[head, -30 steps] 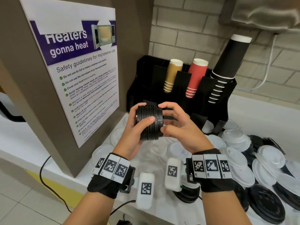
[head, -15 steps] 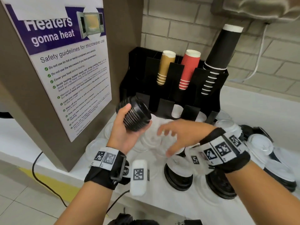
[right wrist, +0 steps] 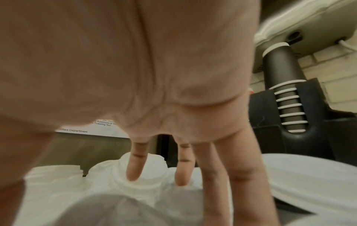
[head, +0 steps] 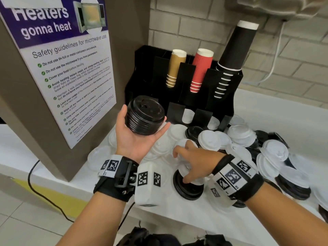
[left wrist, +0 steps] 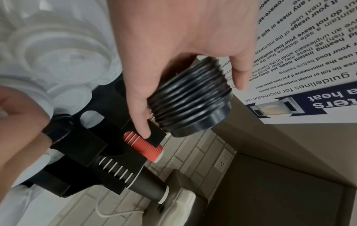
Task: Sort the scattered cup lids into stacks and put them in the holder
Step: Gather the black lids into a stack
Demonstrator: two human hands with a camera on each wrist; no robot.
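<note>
Black wristbands [head: 116, 186] with checkered marker tags [head: 232, 176]

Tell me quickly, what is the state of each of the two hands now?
Left hand: holds the stack of black lids, fingers curled round it.
Right hand: open, fingers straight, reaching down onto the white lids; it grips nothing.

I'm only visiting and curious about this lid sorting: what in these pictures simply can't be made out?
- How many lids are in the black stack: head view, the left hand covers part of it.
- Whether the right hand grips a white lid: right wrist view is blurred, and the palm fills it.
- The holder's lower slots: head view, the pile hides them.
- The poster's small print: too small.
</note>
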